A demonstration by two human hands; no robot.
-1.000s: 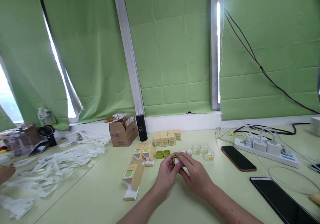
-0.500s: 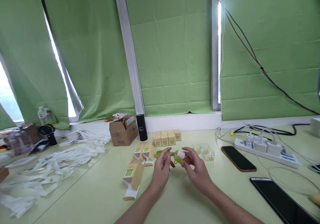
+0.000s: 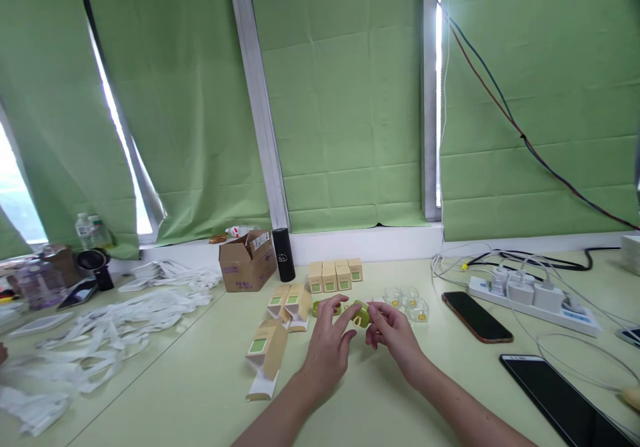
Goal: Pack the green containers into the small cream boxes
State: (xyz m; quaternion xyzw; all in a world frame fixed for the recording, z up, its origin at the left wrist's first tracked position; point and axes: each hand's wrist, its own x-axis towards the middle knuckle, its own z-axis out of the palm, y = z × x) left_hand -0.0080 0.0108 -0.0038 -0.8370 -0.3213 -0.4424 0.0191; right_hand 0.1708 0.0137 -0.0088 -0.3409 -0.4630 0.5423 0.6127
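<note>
A small green case (image 3: 362,314) with a pale loop is pinched in the fingertips of my right hand (image 3: 394,336). The white thing inside it is now out of sight. My left hand (image 3: 326,340) is beside the case, its index finger reaching to the case's left side and its thumb held apart below. Behind the left fingers, a second green piece (image 3: 317,307) lies on the table, partly hidden. Several clear plastic holders (image 3: 419,311) with yellow centres lie just beyond my right hand.
Opened cardboard cartons (image 3: 273,347) lie left of my hands, with a row of small closed boxes (image 3: 329,278) behind. A brown box (image 3: 247,264) and black cylinder (image 3: 283,254) stand farther back. At right are a phone (image 3: 477,317), tablet (image 3: 555,397) and power strip (image 3: 580,320). Another person's hand (image 3: 3,353) shows at left.
The white thing in the case showed before; now the green case has been turned or covered and only green shows. My left fingers have moved over the case. The other person's hand has drawn back left.
</note>
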